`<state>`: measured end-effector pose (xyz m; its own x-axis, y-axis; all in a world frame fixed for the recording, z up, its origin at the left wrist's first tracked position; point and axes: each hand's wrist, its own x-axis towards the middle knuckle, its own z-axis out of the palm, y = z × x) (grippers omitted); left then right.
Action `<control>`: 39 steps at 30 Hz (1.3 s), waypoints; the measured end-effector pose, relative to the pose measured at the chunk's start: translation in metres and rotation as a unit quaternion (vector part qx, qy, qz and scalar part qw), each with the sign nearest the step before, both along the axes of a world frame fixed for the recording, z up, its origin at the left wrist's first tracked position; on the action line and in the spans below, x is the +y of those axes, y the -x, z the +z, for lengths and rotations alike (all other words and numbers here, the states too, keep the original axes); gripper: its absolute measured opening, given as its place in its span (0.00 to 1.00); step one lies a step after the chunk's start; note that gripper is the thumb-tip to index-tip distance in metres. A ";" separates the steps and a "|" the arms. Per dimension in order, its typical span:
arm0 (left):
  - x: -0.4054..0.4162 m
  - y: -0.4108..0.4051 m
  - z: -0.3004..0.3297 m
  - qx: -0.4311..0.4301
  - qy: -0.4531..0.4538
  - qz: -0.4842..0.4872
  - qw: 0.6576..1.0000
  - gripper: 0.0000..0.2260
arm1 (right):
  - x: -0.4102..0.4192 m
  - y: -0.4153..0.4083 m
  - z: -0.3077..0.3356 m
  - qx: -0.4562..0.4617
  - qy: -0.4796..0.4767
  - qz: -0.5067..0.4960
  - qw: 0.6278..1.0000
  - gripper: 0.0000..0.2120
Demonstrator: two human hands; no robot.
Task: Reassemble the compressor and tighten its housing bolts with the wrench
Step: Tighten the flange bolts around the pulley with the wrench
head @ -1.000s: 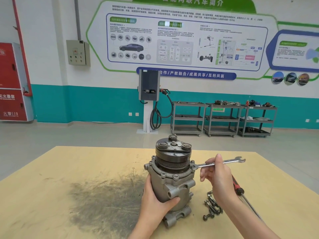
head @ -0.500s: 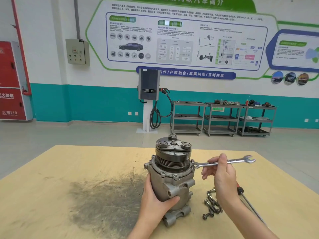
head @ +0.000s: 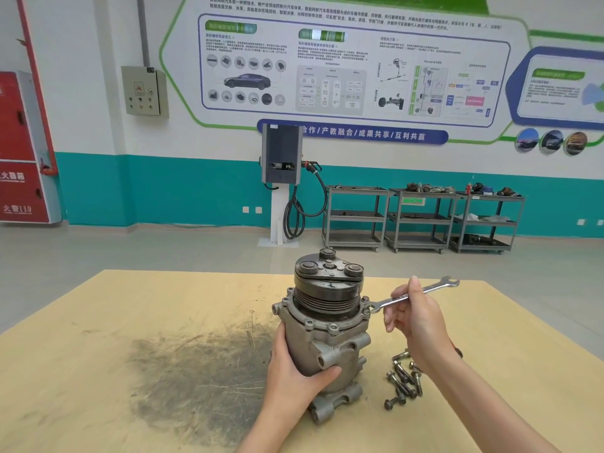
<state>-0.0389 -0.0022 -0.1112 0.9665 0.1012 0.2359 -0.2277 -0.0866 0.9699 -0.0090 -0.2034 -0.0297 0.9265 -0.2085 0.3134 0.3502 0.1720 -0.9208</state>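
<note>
You're mid-tightening: your left hand grips the compressor upright at lower centre, your right hand pinches the wrench on a right-side flange bolt; next swing steadily.

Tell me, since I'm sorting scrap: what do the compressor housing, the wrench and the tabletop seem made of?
Grey ribbed compressor housing: probably cast aluminium; dull, matt, rounded casting forms.
Slim open-ended wrench: likely chromed steel; bright, mirror-like shine.
Pale yellow tabletop: seemingly wood board, smooth, with a dark greasy smear.
</note>
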 end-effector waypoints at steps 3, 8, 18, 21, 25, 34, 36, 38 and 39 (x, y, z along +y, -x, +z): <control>0.000 -0.001 0.000 0.004 -0.003 0.000 1.000 0.60 | 0.007 0.006 -0.011 -0.044 -0.012 -0.050 0.998 0.22; 0.000 -0.002 0.000 0.008 -0.008 0.001 1.000 0.61 | 0.028 0.025 -0.025 -0.130 0.017 -0.150 0.980 0.22; 0.001 -0.002 -0.001 0.001 0.014 -0.008 1.000 0.58 | 0.014 0.010 -0.012 -0.070 -0.004 -0.102 0.992 0.22; 0.001 -0.002 -0.001 -0.004 0.021 -0.009 1.000 0.58 | 0.002 -0.005 0.001 0.019 0.010 -0.019 1.000 0.22; 0.001 -0.003 -0.003 0.000 0.023 -0.009 1.000 0.54 | -0.001 -0.017 0.010 0.078 0.030 0.069 0.994 0.21; 0.000 -0.002 -0.004 -0.008 0.007 -0.002 1.000 0.53 | 0.028 0.027 -0.029 -0.144 0.050 -0.139 0.979 0.17; 0.000 -0.002 -0.004 -0.011 0.006 -0.003 1.000 0.53 | 0.036 0.039 -0.031 -0.207 0.128 -0.156 0.957 0.11; -0.001 -0.001 -0.003 -0.011 0.002 -0.002 1.000 0.54 | 0.041 0.043 -0.029 -0.220 0.158 -0.176 0.946 0.10; -0.001 0.000 -0.002 -0.010 0.000 -0.002 1.000 0.55 | 0.042 0.043 -0.026 -0.218 0.146 -0.185 0.947 0.10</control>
<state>-0.0385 -0.0032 -0.1133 0.9620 0.0970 0.2551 -0.2472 -0.0863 0.9651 -0.0516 -0.1615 -0.0557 0.5766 -0.3392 0.7433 0.6944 -0.2759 -0.6646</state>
